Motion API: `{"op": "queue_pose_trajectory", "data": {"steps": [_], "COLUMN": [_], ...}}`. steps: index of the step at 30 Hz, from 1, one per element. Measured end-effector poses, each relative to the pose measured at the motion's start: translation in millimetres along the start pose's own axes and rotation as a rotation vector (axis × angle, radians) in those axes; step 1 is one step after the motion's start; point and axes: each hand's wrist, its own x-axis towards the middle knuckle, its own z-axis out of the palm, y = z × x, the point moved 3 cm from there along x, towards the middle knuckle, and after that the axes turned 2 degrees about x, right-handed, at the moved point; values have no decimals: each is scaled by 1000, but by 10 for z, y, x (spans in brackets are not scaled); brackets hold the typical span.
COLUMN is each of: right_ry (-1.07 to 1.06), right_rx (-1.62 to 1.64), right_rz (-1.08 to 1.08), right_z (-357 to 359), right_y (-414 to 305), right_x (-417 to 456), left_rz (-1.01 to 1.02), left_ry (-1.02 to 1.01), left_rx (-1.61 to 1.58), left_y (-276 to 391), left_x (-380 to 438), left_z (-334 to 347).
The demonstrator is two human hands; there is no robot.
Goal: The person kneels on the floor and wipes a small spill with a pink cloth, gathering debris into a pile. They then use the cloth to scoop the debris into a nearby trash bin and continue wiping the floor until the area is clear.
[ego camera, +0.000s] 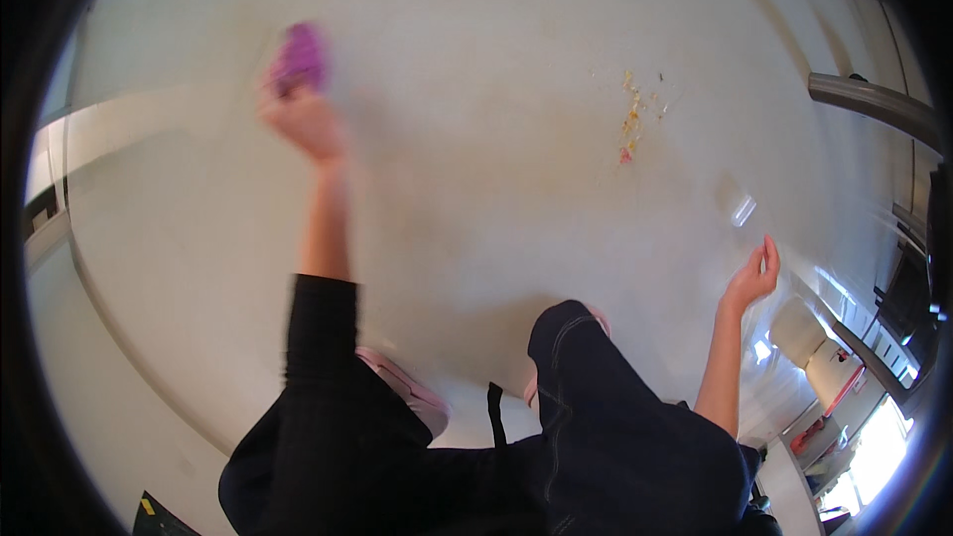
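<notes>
My left hand [307, 119] is closed around a purple cloth [304, 56] at the upper left; hand and cloth are blurred, above or against the pale, smooth floor [447, 126]. The cloth's exact form is hard to make out. My right hand [753, 279] is at the right, fingers partly spread, with nothing in it. Just beyond its fingertips a small clear, shiny object [743, 210] lies on the floor. Yellow and reddish crumbs [631, 119] form a thin, broken line on the floor between my hands, towards the top right.
My bent knees in dark trousers and my pink shoes [406, 391] are at the bottom. Grey curved furniture legs [871, 98] reach in from the right. A wall base runs along the left, and a bright window [878, 454] shows at the lower right.
</notes>
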Motion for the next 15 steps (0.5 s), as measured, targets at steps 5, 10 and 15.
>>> {"op": "queue_pose_trajectory", "data": {"steps": [5, 10, 15], "right_ry": [97, -18, -59], "right_rx": [-272, -290, -152], "right_rz": [236, 163, -13], "right_z": [-354, -215, 74], "right_y": [753, 886, 542], "right_x": [4, 21, 54], "left_rz": [-277, 313, 554], "left_ry": [-71, -178, -498], "left_rx": [988, 978, 685], "left_y": [-947, -462, 559], "left_x": [1000, 511, -470], "left_z": [-737, 342, 1209]}}
